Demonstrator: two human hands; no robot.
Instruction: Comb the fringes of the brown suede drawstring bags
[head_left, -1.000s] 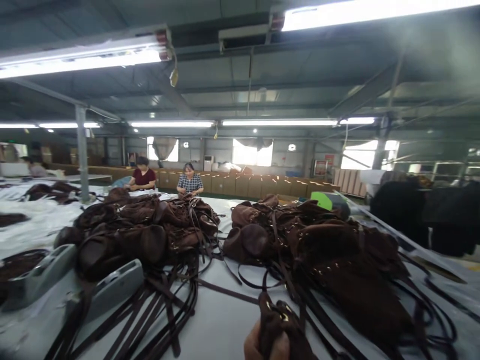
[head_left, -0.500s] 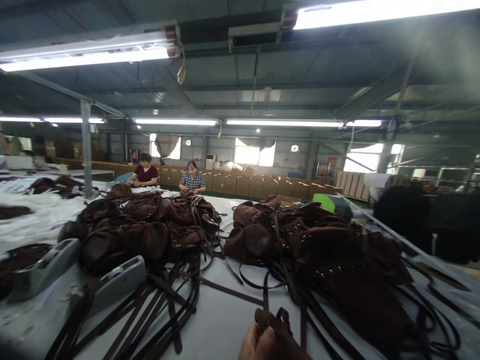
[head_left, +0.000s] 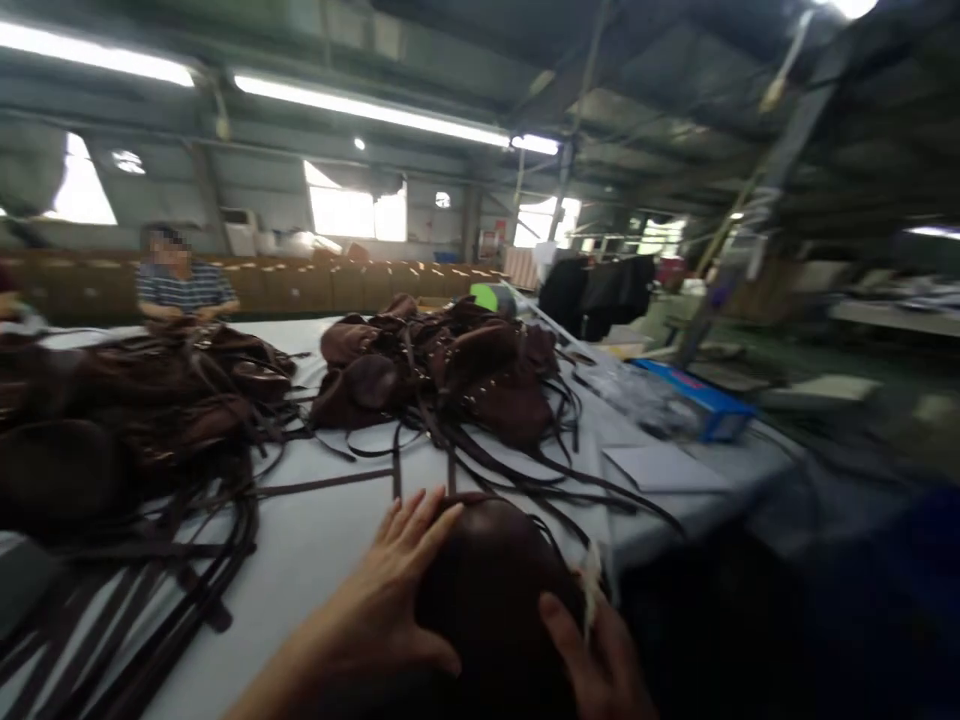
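A dark brown leather bag (head_left: pixel 495 590) is at the bottom centre in front of me, its rounded end pointing away. My left hand (head_left: pixel 390 590) lies against its left side, fingers spread and thumb apart. On the other side, my right hand (head_left: pixel 600 650) grips the bag's right edge with bent fingers, slightly blurred. A whitish strip or tuft (head_left: pixel 592 585) shows by the right fingers; I cannot make out what it is. The bag's lower part runs out of view.
Brown leather bags with long straps are heaped on the white table (head_left: pixel 315 570), in a left pile (head_left: pixel 150 390) and a middle pile (head_left: pixel 450 370). A blue box (head_left: pixel 697 395) and a white sheet (head_left: pixel 664 467) lie at right. A person (head_left: pixel 184 275) sits across the table.
My view has swung to the right, bringing the blue box and table edge into sight. One hand pinched brown leather at the bottom before; now both hands are on the rounded bag.
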